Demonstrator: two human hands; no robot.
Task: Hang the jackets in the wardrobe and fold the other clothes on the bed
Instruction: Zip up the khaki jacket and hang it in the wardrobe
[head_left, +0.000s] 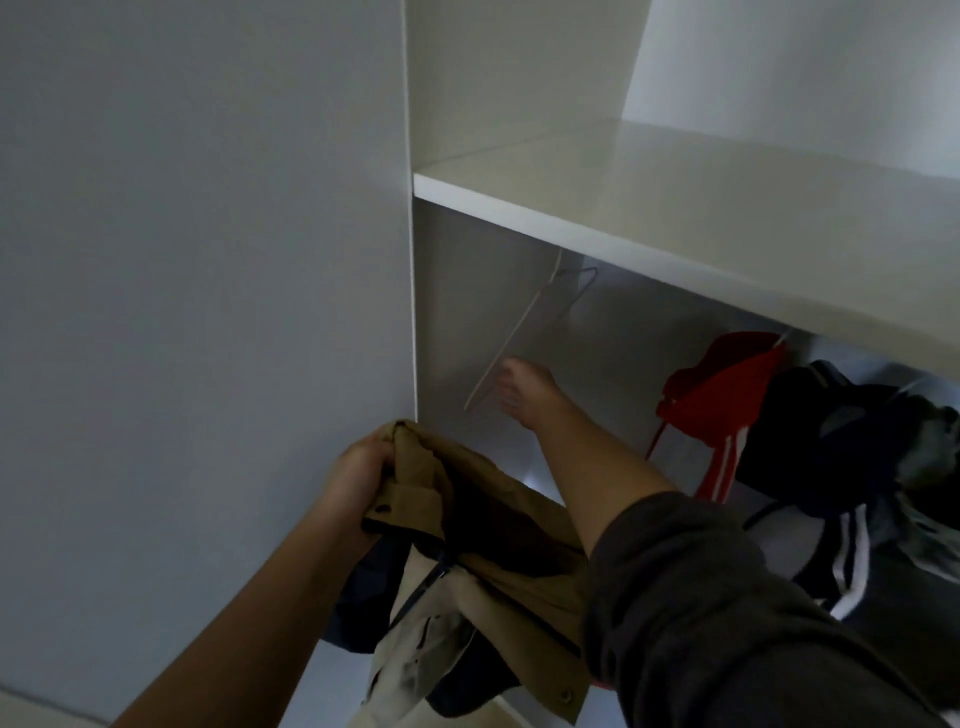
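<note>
Here, a crumpled tan cotton jacket (483, 525) with snap buttons hangs at lower centre, its collar bunched in the tightly closed left hand (358, 478). The right hand (522, 395) reaches mid-frame into the smooth white wardrobe (467, 104), its blurred fingers curled on a thin wire hanger (511, 332). At the right, a red striped jacket (722, 395) and dark jackets (841, 441) hang under the shelf (675, 208).

There is only one camera. It sits on the person's head and looks forward into the wardrobe (467, 322) from very close. The picture is tipped, so the shelf (727, 208) slopes down toward 4 o'clock. The left hand (356, 475) and the brown jacket (493, 525) it grips sit nearest, at 6 o'clock. The right hand (522, 395) holds a hanger (511, 338) farther in, near the middle.
</note>
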